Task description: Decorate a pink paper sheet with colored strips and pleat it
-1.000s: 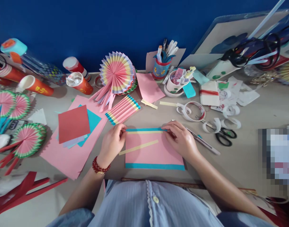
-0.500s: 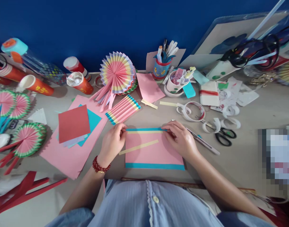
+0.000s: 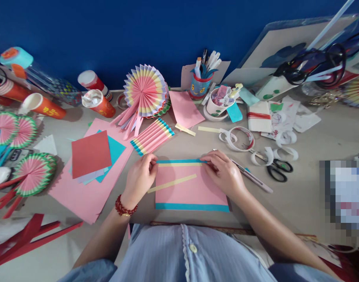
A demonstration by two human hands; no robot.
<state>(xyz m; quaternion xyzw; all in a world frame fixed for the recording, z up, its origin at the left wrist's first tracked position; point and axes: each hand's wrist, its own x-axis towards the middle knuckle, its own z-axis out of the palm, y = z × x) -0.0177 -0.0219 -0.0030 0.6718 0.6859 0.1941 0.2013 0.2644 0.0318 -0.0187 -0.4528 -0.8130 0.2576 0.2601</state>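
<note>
A pink paper sheet lies flat in front of me, with a blue band along its far and near edges. Just below the far band runs a narrow cream paper strip. At that strip's left end, my left hand is closed in a pinch at the sheet's corner. My right hand pinches the other end, its fingers over the blue band. The fingers partly hide both ends. A second cream strip lies slanted across the sheet, its left end past the edge.
Left are a pleated pink paper, a red square on larger pink paper, and paper fans. Right are a craft knife, scissors and a tape roll. A pen cup stands behind.
Both hands stay at the far edge of the pink sheet with almost no movement. The whole view has shifted very slightly.
</note>
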